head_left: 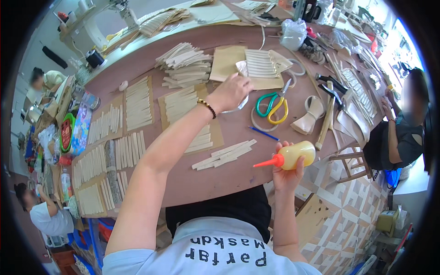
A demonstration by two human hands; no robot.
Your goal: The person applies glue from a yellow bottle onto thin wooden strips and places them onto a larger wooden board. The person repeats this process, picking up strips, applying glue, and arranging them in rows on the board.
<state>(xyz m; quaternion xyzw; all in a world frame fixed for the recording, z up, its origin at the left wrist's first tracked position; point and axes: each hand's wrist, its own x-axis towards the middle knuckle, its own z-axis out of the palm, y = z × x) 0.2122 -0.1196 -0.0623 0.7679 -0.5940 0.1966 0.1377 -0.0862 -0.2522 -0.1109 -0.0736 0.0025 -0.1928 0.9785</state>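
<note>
My right hand [288,176] is wrapped round a squeeze bottle [298,155] of pale yellow liquid. Its red nozzle points left over the table's front edge. My left hand [232,91], with a beaded bracelet at the wrist, reaches to the middle of the table. Its fingers are curled down, and whatever they may hold is hidden. Just beyond them a striped pale piece [261,63] lies on a brown card sheet [224,75]. A white ring [239,106] shows partly from under that hand. Scissors [275,107] with green and yellow handles lie to its right, near a blue pencil [264,133].
Rows of pale strips [137,103] lie on cards at the left; a pile of strips [185,64] stands behind. Loose strips [224,155] lie nearby. A hammer [326,110] is at the right. Co-workers sit at both sides. A sewing machine [91,30] stands far left.
</note>
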